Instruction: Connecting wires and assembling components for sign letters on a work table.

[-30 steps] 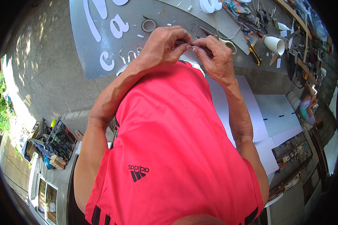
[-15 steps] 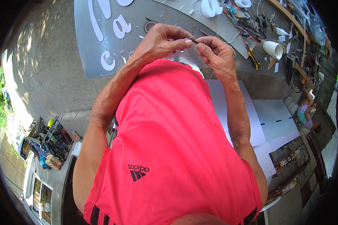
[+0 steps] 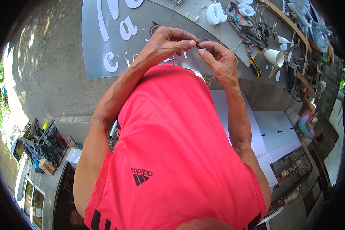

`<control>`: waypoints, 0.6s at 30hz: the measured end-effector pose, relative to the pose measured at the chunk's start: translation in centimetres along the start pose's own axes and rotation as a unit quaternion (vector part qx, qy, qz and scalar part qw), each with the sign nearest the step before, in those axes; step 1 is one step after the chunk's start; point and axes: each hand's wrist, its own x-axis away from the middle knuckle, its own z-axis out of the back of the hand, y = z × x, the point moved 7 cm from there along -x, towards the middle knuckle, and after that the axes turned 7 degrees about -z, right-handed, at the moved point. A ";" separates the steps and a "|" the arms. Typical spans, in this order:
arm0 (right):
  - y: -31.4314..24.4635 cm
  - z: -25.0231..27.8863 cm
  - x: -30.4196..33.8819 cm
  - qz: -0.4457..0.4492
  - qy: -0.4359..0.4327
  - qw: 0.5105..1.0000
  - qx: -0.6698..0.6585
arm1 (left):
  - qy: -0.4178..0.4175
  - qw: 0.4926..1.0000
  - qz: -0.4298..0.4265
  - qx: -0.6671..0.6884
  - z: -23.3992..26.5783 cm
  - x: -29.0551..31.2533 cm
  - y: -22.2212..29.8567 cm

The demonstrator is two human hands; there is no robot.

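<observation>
My left hand [image 3: 171, 41] is closed in a pinch, thumb and forefinger on a small, thin dark piece [image 3: 197, 46], too small to make out what it is. Against the same piece rest the curled fingertips of my right hand [image 3: 221, 63]; its thumb tip sits a little lower, below the forefinger. Both hands meet above the near edge of a grey sheet-topped work surface [image 3: 94, 50]. White flat cut-out letters [image 3: 127, 29] lie on it, left of my hands. Small white scraps [image 3: 185, 55] show under and around my fingers. Beyond my left hand lies a dark ring-shaped roll [image 3: 154, 30], partly hidden.
To the right lie a yellow-and-black utility knife [image 3: 254, 66], a white textured cup [image 3: 274, 57] on its side and a crumpled patterned cloth [image 3: 239, 21]. Thick white letters [image 3: 216, 14] stand farther back. A wooden strip [image 3: 285, 18] edges the clutter. A person [image 3: 306, 120] sits at far right.
My right thumb has dropped slightly away from its forefinger. Both hands stay together at the small dark piece. The view has shifted a little, so the letters appear farther right.
</observation>
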 end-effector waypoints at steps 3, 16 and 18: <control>-0.5 0.2 -0.1 0.069 0.032 0.995 0.062 | 0.013 0.999 -0.014 0.030 0.0 0.1 0.2; -0.8 0.0 -0.3 0.082 0.009 0.983 -0.166 | 0.017 0.981 -0.044 0.188 -0.5 -0.1 -0.4; -0.8 -0.1 -0.4 0.071 -0.006 0.987 -0.146 | 0.032 0.982 -0.026 0.185 -0.3 0.0 -0.6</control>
